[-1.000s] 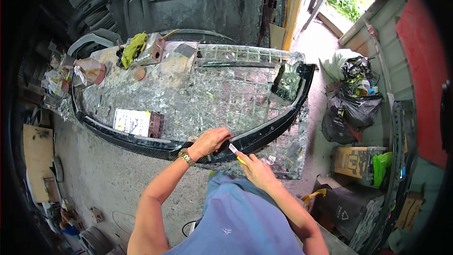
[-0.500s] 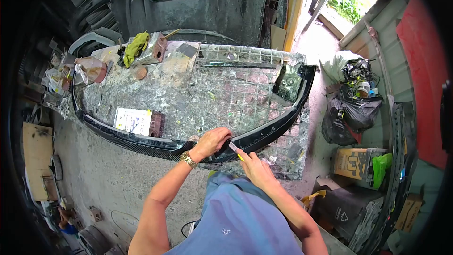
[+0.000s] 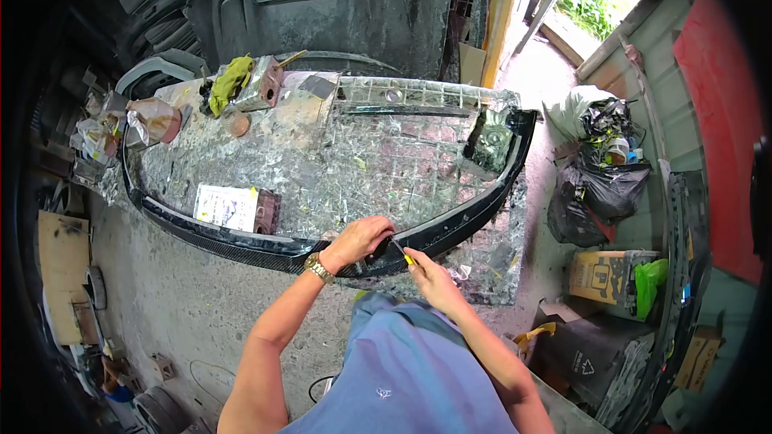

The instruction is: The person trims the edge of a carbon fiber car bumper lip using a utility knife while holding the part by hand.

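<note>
A long, curved black car bumper lip (image 3: 458, 233) lies along the front of a worn worktable (image 3: 305, 153), with carbon-weave texture on its left part. My left hand (image 3: 360, 241), a gold watch on its wrist, rests at the lip's middle with fingers curled in a pinch; what they hold, if anything, is hidden. Just to its right, my right hand (image 3: 435, 283) is closed round a yellow-handled utility knife (image 3: 409, 259). The knife's thin blade points up and left to the lip, near my left fingertips. Whether the blade touches the lip I cannot tell.
On the table are a white printed sheet (image 3: 225, 206) beside a metal block (image 3: 268, 211), a yellow-green cloth (image 3: 231, 84) and a pinkish tub (image 3: 154, 119). Black rubbish bags (image 3: 599, 193) and a cardboard box (image 3: 603, 277) stand on the right. A dark car hood (image 3: 322, 16) leans behind.
My right hand has shifted slightly left with the knife, and the blade has turned so it looks narrower. My left hand stays nearly in place.
</note>
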`<action>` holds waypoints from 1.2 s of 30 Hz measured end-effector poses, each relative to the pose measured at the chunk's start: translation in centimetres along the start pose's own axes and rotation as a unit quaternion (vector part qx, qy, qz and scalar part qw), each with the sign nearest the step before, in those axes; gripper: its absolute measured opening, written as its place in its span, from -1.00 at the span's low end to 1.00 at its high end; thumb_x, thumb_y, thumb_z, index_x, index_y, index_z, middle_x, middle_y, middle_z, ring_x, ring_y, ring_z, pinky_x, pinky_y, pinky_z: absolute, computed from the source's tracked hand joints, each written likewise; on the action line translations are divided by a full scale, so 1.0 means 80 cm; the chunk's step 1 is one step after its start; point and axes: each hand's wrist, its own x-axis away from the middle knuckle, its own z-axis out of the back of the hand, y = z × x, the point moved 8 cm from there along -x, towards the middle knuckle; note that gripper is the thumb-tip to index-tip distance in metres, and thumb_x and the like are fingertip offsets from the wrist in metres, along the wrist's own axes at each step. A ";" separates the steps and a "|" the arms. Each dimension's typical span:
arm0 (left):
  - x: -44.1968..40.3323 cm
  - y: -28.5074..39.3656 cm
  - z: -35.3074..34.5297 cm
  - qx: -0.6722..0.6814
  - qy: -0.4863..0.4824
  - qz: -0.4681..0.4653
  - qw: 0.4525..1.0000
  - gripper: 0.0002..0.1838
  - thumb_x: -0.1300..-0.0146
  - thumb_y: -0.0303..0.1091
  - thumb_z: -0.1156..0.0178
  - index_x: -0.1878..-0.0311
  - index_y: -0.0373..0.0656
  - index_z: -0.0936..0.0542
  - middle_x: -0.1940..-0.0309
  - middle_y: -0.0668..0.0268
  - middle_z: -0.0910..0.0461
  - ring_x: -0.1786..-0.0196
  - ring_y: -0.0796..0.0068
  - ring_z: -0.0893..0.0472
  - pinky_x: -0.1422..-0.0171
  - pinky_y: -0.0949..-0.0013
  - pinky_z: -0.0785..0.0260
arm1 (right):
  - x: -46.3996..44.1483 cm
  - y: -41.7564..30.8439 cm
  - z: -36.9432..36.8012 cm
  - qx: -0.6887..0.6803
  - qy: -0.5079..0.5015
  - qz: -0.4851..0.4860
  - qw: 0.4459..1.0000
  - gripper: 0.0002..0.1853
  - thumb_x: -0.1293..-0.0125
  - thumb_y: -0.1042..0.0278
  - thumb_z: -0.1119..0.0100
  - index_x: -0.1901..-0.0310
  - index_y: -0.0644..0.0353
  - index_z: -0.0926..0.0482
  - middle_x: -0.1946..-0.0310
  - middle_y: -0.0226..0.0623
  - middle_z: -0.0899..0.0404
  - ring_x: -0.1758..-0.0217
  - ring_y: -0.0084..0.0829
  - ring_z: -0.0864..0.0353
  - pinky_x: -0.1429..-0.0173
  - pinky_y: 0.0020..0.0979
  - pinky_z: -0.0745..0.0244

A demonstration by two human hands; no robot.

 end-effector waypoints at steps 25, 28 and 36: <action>-0.010 0.007 -0.005 -0.037 -0.093 -0.044 0.994 -0.83 -0.36 -0.37 -0.22 0.05 -0.17 -0.54 0.19 0.14 -0.56 0.08 0.02 -0.63 0.04 0.05 -0.50 | 0.027 -0.037 0.010 0.204 -0.029 -0.005 0.978 -0.49 -0.51 0.32 -0.12 -0.46 -0.10 -0.39 0.02 0.11 -0.60 0.05 0.22 -0.64 -0.03 0.04 -0.58; -0.009 0.011 -0.005 -0.038 -0.087 -0.050 0.994 -0.83 -0.36 -0.36 -0.21 0.06 -0.18 -0.53 0.21 0.14 -0.55 0.08 0.02 -0.63 0.02 0.06 -0.50 | 0.025 -0.036 0.009 0.220 -0.026 -0.009 0.975 -0.47 -0.50 0.29 -0.12 -0.47 -0.14 -0.36 0.06 0.09 -0.58 0.07 0.23 -0.64 0.02 0.07 -0.58; -0.007 0.008 -0.006 -0.012 -0.059 -0.042 0.997 -0.85 -0.41 -0.33 -0.18 0.08 -0.18 -0.52 0.22 0.15 -0.55 0.07 0.04 -0.63 0.02 0.08 -0.49 | 0.016 -0.022 0.005 0.264 -0.017 0.004 0.964 -0.49 -0.52 0.27 -0.10 -0.46 -0.11 -0.36 0.13 0.07 -0.55 0.24 0.22 -0.66 0.17 0.12 -0.59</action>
